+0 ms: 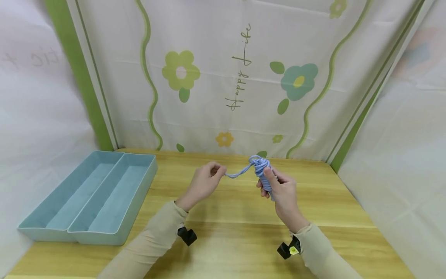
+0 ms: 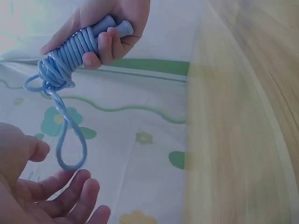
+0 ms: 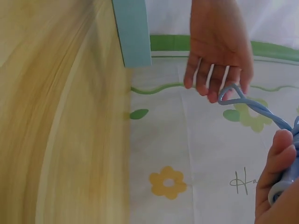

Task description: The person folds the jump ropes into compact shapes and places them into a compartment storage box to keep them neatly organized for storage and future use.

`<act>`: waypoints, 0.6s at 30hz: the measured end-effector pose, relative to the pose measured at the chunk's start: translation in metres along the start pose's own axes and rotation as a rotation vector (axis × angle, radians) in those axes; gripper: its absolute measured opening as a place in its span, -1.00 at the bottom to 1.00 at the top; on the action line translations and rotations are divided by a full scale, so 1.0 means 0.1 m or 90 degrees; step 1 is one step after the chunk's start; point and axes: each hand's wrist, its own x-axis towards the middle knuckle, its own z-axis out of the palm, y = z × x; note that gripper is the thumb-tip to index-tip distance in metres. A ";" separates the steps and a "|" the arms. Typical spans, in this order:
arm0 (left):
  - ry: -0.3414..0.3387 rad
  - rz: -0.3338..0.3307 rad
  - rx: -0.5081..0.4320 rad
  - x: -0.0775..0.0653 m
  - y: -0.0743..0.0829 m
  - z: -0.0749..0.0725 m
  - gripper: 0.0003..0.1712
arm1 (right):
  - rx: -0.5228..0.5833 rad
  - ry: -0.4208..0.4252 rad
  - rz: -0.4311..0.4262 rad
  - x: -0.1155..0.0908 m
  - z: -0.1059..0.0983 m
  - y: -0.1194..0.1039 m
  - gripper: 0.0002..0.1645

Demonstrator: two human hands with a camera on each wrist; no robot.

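A blue jump rope (image 1: 262, 170) is wound in tight coils round its two handles (image 2: 119, 29). My right hand (image 1: 283, 190) grips the bundle, thumb along the coils and fingers wrapped about the handles. From the top of the bundle a twisted length ends in a loop (image 2: 71, 144), stretched toward the left. My left hand (image 1: 205, 180) is at that loop, its fingertips against or very near the end. In the left wrist view the thumb and fingers of this hand (image 2: 51, 191) stand apart, loosely bent, not closed round the rope. A small second loop (image 2: 32, 84) sticks out beside the coils.
Two light blue trays (image 1: 139, 197) stand side by side on the left of the wooden table (image 1: 230, 240). White curtains with printed flowers (image 1: 181, 71) hang behind the table and on both sides.
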 end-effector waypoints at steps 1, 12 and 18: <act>0.019 0.013 0.007 0.00 0.02 0.01 -0.70 | -0.010 0.004 -0.009 0.00 0.00 0.00 -0.64; 0.165 0.236 -0.002 -0.11 0.19 0.08 -0.74 | -0.043 0.012 -0.076 -0.02 0.05 0.04 -0.66; 0.021 0.132 -0.104 -0.19 0.29 0.15 -0.74 | -0.066 0.017 -0.090 -0.02 0.10 0.06 -0.67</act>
